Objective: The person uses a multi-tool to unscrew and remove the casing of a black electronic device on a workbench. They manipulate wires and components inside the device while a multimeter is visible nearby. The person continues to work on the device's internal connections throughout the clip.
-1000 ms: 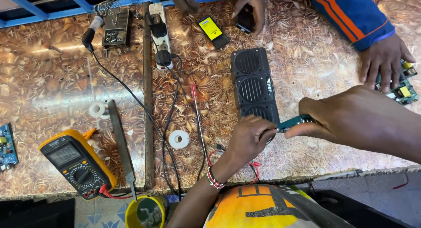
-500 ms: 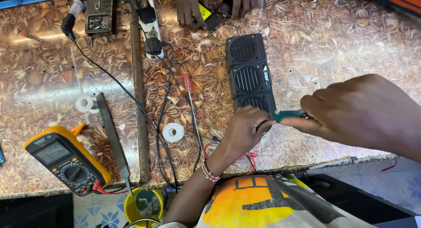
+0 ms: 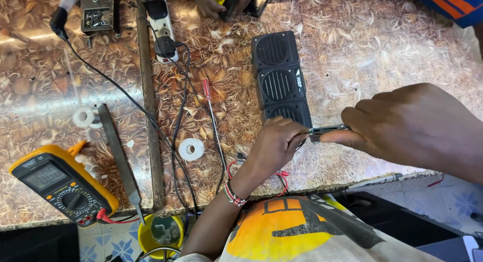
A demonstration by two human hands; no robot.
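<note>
My right hand [image 3: 412,126] grips a small metal tool [image 3: 327,132] and holds it level, pointing left. My left hand [image 3: 274,143], with a beaded bracelet on its wrist, pinches the tool's tip; whatever else sits between those fingers is hidden. Both hands meet at the near end of a black three-grille speaker [image 3: 279,76] lying flat on the brown patterned worktop [image 3: 362,55]. Thin red and black wires [image 3: 282,177] trail out from under my left hand toward the table edge.
A yellow multimeter [image 3: 60,184], a metal blade [image 3: 118,156], two white tape rolls [image 3: 191,148], a red-handled screwdriver [image 3: 211,111] and black cables lie to the left. A power strip [image 3: 161,25] sits at the back. Another person's hands [image 3: 216,3] hold a device at the far edge.
My hands stay joined on the tool and have drifted slightly right beside the speaker's near end. The view has shifted, so the other person's hands now sit at the top edge.
</note>
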